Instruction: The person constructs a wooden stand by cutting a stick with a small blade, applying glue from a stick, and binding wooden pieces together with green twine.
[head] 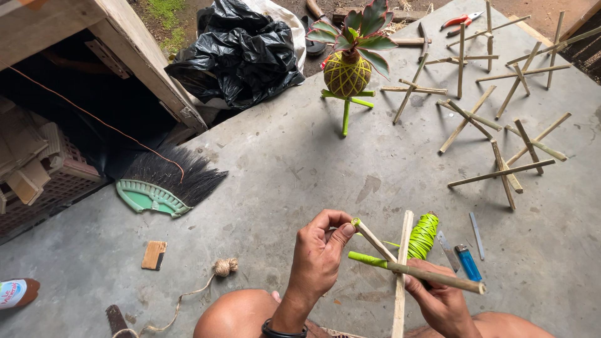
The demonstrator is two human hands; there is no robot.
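Observation:
My left hand (320, 253) pinches the upper tip of a bamboo stick tripod (400, 263), where green cord wraps the stick ends. My right hand (441, 300) grips the tripod lower down, around a stick partly wound in green. A spool of bright green cord (424, 235) lies on the concrete just behind the tripod, its strand running to the sticks. My knees show at the bottom edge.
Several bare stick tripods (501, 169) stand at the right. A plant in a green-wrapped ball (348, 72) sits on a finished stand. A blue lighter (467, 262), blades (477, 235), a broom head (164, 184), jute twine ball (222, 267), black bags (241, 53) and red pruners (460, 20) lie around.

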